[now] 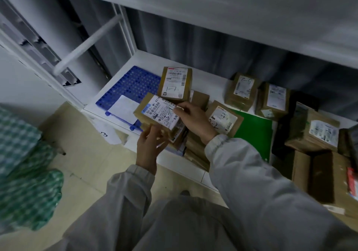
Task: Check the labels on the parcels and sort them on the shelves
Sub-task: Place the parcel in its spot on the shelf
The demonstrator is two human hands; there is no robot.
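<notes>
A brown parcel [155, 113] with a white printed label is held above the front of the low white shelf [147, 60]. My left hand [150, 146] holds its near edge from below, fingers curled round it. My right hand [190, 115] pinches its far right edge on the label. Behind it stands another labelled brown parcel [175, 84]. A stack of brown parcels [195, 146] lies under my right wrist. More labelled parcels lie to the right: one by my wrist [224, 118], two at the back [242, 90] [274, 99], one far right [317, 132].
A blue perforated tray [126, 88] with a white sheet lies at the shelf's left end. A green sheet [255, 134] lies mid-shelf. An upper shelf [232, 10] overhangs. Green checked bags [25, 163] sit on the floor at left. Cardboard boxes [325, 177] stand at right.
</notes>
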